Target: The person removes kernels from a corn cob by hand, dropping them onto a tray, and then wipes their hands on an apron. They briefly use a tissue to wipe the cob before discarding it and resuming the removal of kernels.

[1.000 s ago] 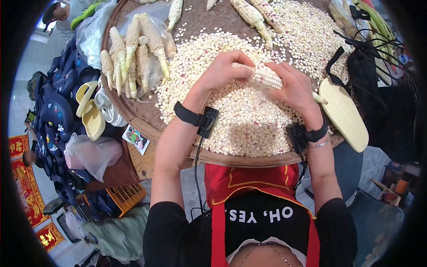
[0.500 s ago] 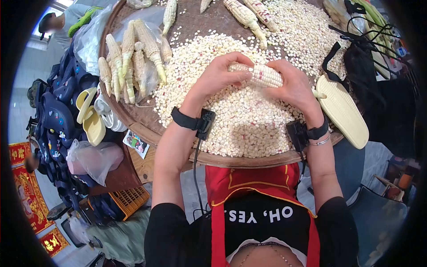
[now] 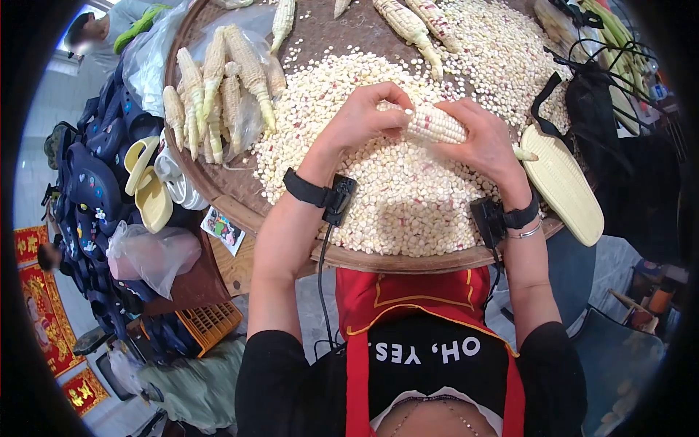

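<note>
We grip the corn ear (image 3: 437,125) in the right hand (image 3: 486,142), fingers wrapped on its right end. Left hand (image 3: 364,116) has bent fingers at the ear's left end; we can't tell if they pinch anything. Ear sits above the loose kernels (image 3: 408,218), heaped on the round tray (image 3: 349,259). We see bare cobs (image 3: 250,65) bunched on the tray's left side and speckled ears (image 3: 403,23) at the far side. Pale yellow sole (image 3: 566,186) lies at the right rim, near the right wrist.
</note>
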The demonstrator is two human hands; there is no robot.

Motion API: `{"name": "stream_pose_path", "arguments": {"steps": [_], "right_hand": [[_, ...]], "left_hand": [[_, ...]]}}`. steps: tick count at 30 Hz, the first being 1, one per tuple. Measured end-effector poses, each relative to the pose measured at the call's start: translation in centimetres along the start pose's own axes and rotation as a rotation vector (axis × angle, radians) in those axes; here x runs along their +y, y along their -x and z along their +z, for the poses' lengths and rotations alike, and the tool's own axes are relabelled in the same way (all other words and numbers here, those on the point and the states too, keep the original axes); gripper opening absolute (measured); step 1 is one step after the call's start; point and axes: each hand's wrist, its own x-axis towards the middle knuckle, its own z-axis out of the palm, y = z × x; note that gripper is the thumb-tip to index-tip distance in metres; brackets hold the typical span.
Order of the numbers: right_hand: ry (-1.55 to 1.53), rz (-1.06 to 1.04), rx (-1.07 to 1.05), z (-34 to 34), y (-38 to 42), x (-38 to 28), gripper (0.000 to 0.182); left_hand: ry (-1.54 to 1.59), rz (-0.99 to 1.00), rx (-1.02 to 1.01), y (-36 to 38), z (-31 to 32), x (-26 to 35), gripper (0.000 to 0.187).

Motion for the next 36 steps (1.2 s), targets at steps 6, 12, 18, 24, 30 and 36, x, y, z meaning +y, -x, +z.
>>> {"name": "stream_pose_path", "arguments": {"steps": [6,12,18,24,30,36], "right_hand": [[-0.107,0.028,-0.049,-0.5,-0.2,0.1,0.051],[-0.152,0.101,-0.110,-1.0,-0.2,0.2,0.054],[-0.184,0.106,-0.113,-0.8,-0.1,0.3,0.056],[-0.171,0.126,-0.129,-0.7,-0.2,-0.4,0.056],[-0.019,0.098,-0.137,-0.9,-0.1,-1.1,0.056],[-0.200,0.035,-0.122,-0.9,-0.1,-0.3,0.059]], "left_hand": [[0.120,-0.043,-0.034,0.0,-0.6,-0.2,0.016],[0.233,-0.007,-0.004,0.3,-0.4,0.7,0.019],[-0.056,0.017,-0.044,0.4,0.3,1.0,0.023],[-0.080,0.041,-0.044,0.1,0.2,0.5,0.022],[-0.042,0.037,-0.048,0.5,0.2,0.9,0.019],[-0.013,-0.002,-0.077,0.8,-0.5,1.6,0.019]]}}
